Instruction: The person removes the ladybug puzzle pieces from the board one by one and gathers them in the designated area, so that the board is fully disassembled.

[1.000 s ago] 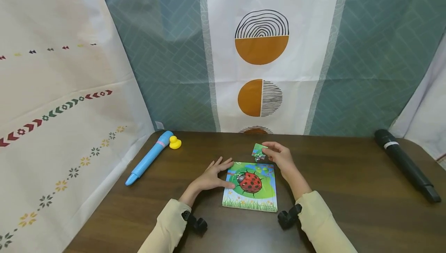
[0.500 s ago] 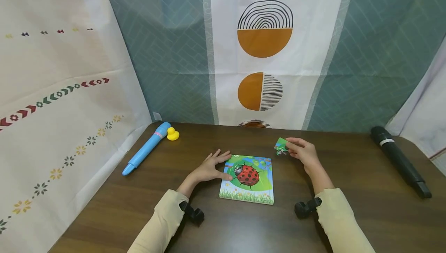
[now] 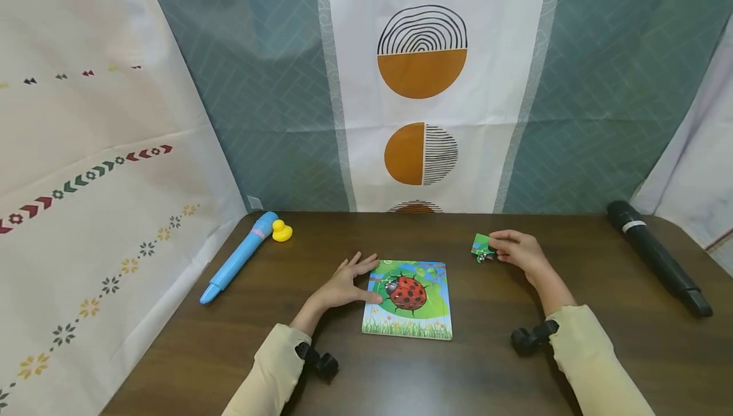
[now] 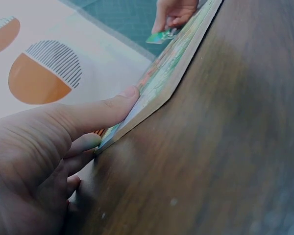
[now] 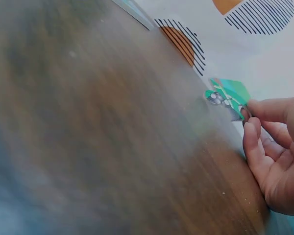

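Note:
A square ladybug picture puzzle (image 3: 408, 295) lies on the brown table, its picture facing up. My left hand (image 3: 345, 287) rests at the puzzle's left side with fingers spread, thumb on the edge and a finger at the far corner. In the left wrist view the thumb (image 4: 108, 110) presses on the edge of the puzzle. To the right of it and farther back, my right hand (image 3: 521, 252) pinches a small green puzzle piece (image 3: 482, 245) between thumb and fingers. Grey-and-white printing shows on the piece (image 5: 230, 93) in the right wrist view.
A blue pen-shaped toy (image 3: 240, 257) lies at the back left beside a yellow rubber duck (image 3: 282, 231). On the right lies a black microphone-shaped object (image 3: 658, 260). Patterned cloths (image 3: 412, 85) hang behind the table and at its sides.
My right hand has moved right with the puzzle piece, from behind the puzzle to well beside it. My left hand stays at the puzzle's left edge. The head view has shifted slightly.

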The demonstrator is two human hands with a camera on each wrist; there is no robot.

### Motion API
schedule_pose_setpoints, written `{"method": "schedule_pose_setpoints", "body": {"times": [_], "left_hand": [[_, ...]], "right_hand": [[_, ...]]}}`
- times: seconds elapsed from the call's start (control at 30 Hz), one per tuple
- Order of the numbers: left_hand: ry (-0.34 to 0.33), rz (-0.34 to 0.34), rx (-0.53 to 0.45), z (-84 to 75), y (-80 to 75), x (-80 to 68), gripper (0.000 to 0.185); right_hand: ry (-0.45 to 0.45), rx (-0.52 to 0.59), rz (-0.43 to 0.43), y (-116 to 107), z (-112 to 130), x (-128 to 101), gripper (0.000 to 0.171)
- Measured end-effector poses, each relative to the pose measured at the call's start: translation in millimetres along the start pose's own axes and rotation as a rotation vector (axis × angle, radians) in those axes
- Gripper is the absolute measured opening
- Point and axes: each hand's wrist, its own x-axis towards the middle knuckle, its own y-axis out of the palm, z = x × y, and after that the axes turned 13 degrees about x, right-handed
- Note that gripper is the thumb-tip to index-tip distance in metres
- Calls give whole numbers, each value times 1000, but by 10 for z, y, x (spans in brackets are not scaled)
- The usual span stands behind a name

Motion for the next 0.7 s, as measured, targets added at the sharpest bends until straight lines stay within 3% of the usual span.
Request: {"method": "schedule_pose_setpoints", "body": {"times": [0.23, 0.47, 0.7], "left_hand": [[-22, -21, -23, 4, -2, -46, 86], [-9, 4, -12, 5, 18, -74, 87], [8, -12, -10, -15, 16, -40, 84]], "right_hand": [[-53, -72, 55, 7, -35, 108, 48], [-135, -98, 98, -33, -121, 129, 40], [-136, -179, 121, -87, -124, 206, 47]]}}
